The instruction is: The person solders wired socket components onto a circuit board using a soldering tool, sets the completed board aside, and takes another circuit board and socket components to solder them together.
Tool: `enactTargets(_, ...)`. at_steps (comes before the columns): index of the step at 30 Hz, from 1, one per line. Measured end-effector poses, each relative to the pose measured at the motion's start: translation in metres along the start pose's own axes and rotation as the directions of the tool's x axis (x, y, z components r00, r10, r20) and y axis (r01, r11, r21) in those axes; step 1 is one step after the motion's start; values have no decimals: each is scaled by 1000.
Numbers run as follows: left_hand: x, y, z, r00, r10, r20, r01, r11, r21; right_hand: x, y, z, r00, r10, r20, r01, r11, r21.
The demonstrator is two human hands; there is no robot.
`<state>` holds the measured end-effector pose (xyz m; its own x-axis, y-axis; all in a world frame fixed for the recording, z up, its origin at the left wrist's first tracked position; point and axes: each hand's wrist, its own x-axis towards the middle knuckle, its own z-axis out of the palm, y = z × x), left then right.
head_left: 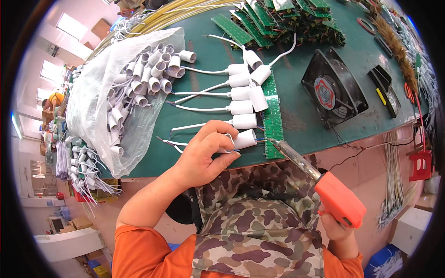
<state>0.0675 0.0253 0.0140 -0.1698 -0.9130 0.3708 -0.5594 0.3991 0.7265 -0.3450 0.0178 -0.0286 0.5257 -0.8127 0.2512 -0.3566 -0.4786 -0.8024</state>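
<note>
My left hand (pixel 204 153) pinches a white lamp socket (pixel 244 138) with its white cable at the near edge of the green table (pixel 306 106). The socket's wires meet a long green circuit board strip (pixel 273 118). My right hand (pixel 337 227) grips an orange soldering gun (pixel 337 198); its metal tip (pixel 272 142) touches the near end of the strip, beside the held socket. Several more white sockets (pixel 243 106) lie in a row along the strip, their cables running left.
A clear plastic bag (pixel 99 88) full of white sockets lies at the left. A black fan (pixel 333 87) sits right of the strip. Stacked green circuit boards (pixel 282 21) fill the far edge. Yellow wire bundles (pixel 171 14), black tools (pixel 384 90) and red scissors (pixel 410 91) lie around.
</note>
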Motion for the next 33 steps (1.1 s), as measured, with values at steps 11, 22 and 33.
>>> enactTargets(11,1,1,4,998,43,53,-45,999,22,3,-2,-3,998,-56,1,56,997,-46)
enactTargets(22,2,4,22,988,150,40,-155,968,198,-4,-2,-2,999,39,-3,-39,999,-15)
enactTargets(33,13,10,47,980,192,-57,-144,875,463,3,-5,-1,1000,5,14,-5,999,-34)
